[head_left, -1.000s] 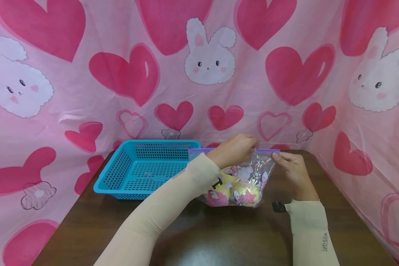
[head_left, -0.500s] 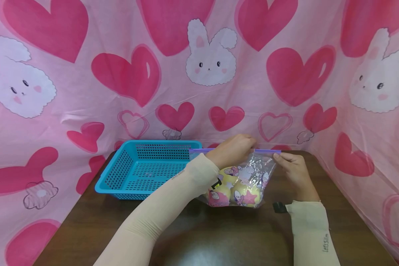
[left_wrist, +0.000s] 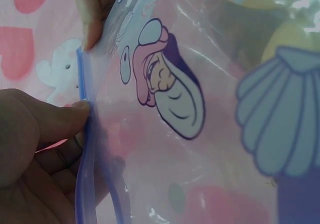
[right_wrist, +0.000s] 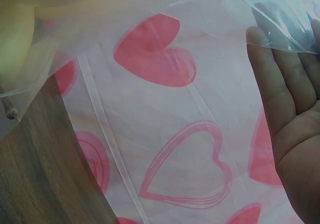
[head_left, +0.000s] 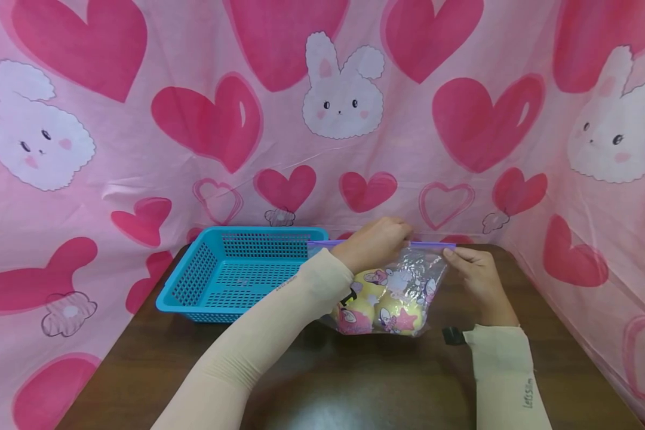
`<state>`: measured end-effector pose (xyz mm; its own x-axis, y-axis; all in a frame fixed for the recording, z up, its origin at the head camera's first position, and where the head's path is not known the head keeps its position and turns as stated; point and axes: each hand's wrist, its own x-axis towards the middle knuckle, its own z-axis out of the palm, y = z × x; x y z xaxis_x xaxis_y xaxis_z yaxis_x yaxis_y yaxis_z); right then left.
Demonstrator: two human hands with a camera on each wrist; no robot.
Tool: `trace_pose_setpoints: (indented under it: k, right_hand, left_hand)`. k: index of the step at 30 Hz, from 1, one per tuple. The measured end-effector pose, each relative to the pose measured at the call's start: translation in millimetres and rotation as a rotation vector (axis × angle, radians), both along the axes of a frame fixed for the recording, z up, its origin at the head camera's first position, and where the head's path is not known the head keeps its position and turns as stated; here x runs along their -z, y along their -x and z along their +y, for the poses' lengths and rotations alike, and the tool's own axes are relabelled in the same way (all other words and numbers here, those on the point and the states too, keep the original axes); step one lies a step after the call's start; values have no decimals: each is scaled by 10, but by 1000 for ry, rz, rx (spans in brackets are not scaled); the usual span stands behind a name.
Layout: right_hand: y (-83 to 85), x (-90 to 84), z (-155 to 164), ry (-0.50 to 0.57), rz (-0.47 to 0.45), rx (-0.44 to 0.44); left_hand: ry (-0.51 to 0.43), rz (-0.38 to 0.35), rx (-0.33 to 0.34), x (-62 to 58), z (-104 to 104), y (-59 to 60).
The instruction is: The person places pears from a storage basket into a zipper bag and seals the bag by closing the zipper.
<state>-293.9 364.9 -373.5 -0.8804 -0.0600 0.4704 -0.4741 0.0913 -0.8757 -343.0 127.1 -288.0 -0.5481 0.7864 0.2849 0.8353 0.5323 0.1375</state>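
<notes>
A clear zip bag (head_left: 408,280) with cartoon prints stands upright on the dark wooden table (head_left: 355,382). It holds yellow and pink balls (head_left: 395,316). My left hand (head_left: 378,242) pinches the bag's purple zip strip (head_left: 432,244) right of its middle. In the left wrist view its thumb (left_wrist: 50,124) presses on the zip strip (left_wrist: 84,159), beside the bag's printed figure (left_wrist: 170,99). My right hand (head_left: 475,275) holds the bag's top right corner. In the right wrist view the bag's clear film (right_wrist: 272,19) lies across the straight fingers (right_wrist: 287,94).
A turquoise mesh basket (head_left: 193,286) with nothing in it sits on the table just left of the bag. Pink cloth (head_left: 220,119) with hearts and rabbits hangs close behind and along both sides. Bare table lies in front of the bag.
</notes>
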Motion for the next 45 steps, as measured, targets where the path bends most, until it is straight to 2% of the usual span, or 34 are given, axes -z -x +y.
trace_pose_setpoints:
  k: [13,20,31,34,38,42,45]
  right_hand:
    - [0,1,-14,18,-28,11]
    - [11,3,-21,28,-23,5]
    - [19,5,-20,35,-4,-35]
    - [4,1,-22,13,-7,-24]
    - [-5,2,-24,19,-17,2]
    - [-8,12,-17,18,-28,13]
    - [-8,23,-3,20,-29,-10]
  left_hand:
    - [-27,100,37,28,-57,24]
    - [-31,57,35,25,-97,22]
    - [-26,43,24,18,-164,23]
    - [-24,47,23,20,-183,23]
    - [-28,16,11,26,-204,18]
    - [-28,29,10,29,-220,21]
    - [-24,46,7,30,-232,26]
